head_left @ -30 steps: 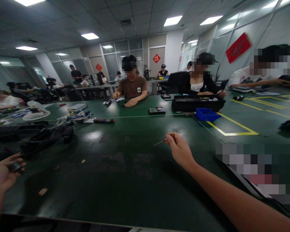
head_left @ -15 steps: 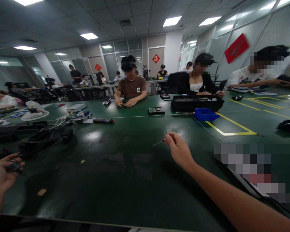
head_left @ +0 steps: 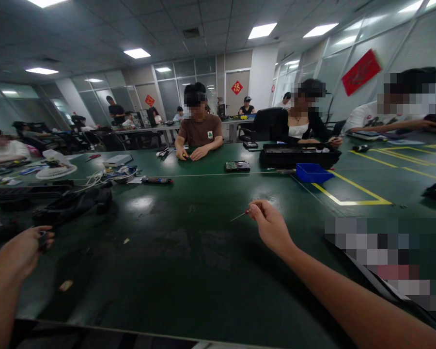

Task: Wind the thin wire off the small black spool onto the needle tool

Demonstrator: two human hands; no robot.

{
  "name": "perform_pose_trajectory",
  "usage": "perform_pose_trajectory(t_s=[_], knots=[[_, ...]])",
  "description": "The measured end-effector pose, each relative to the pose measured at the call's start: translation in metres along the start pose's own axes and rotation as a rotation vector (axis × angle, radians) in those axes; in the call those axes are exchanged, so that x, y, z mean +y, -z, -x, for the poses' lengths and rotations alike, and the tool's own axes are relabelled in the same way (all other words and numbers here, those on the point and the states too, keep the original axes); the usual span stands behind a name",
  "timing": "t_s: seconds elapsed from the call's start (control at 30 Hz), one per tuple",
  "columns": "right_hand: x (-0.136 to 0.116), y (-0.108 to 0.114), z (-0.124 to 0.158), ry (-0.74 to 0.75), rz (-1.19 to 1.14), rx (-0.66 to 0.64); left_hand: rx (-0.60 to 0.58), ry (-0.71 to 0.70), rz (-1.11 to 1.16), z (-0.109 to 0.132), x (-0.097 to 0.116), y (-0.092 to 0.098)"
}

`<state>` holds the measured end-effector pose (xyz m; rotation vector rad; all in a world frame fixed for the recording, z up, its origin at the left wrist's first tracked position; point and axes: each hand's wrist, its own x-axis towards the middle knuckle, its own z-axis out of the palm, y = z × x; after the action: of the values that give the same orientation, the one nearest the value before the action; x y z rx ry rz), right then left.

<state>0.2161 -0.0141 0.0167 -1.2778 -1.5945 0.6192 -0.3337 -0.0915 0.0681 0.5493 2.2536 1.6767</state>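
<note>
Green tabletop (head_left: 167, 286) bears one blue bin (head_left: 313, 173); right hand (head_left: 271, 224) grips one screwdriver (head_left: 246, 212).

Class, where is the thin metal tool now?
In the head view, the thin metal tool is in the right hand, right of centre, pointing left over the green table.

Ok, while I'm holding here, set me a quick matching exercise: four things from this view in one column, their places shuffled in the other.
Things:
1. Thin metal tool
2. Small dark part
3. Blue tray
4. Circuit board

Places:
A. On the near side of the black box, close to the yellow tape
B. Pinched in the right hand
C. On the green table, left of the black box in the picture
D. Held in the left hand

Pairs: 1-B, 2-D, 3-A, 4-C
</note>
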Motion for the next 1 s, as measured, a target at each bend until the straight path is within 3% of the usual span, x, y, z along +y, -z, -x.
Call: perform_pose_trajectory(t_s=[0.07,0.2,0.33,0.6,0.7,0.83,1.0], knots=[[0.000,0.000,0.000,-0.004,0.002,-0.004,-0.070,0.017,0.008,0.013,0.010,-0.013],[-0.003,0.001,0.000,-0.018,0.001,-0.025,-0.335,-0.017,-0.016,0.046,0.029,-0.046],[-0.005,0.002,0.001,-0.038,-0.018,-0.032,-0.624,-0.238,-0.063,0.090,0.045,-0.086],[0.002,0.003,0.000,-0.037,-0.019,-0.052,-1.024,-0.548,-0.098,0.186,0.063,-0.172],[0.000,0.005,0.000,-0.052,0.016,-0.062,-1.109,-0.647,-0.182,0.220,0.067,-0.197],[-0.006,0.008,0.001,-0.061,0.075,-0.091,-1.180,-0.639,-0.322,0.258,0.055,-0.220],[-0.007,0.007,0.002,-0.050,0.080,-0.083,-1.091,-0.861,-0.408,0.270,0.016,-0.238]])
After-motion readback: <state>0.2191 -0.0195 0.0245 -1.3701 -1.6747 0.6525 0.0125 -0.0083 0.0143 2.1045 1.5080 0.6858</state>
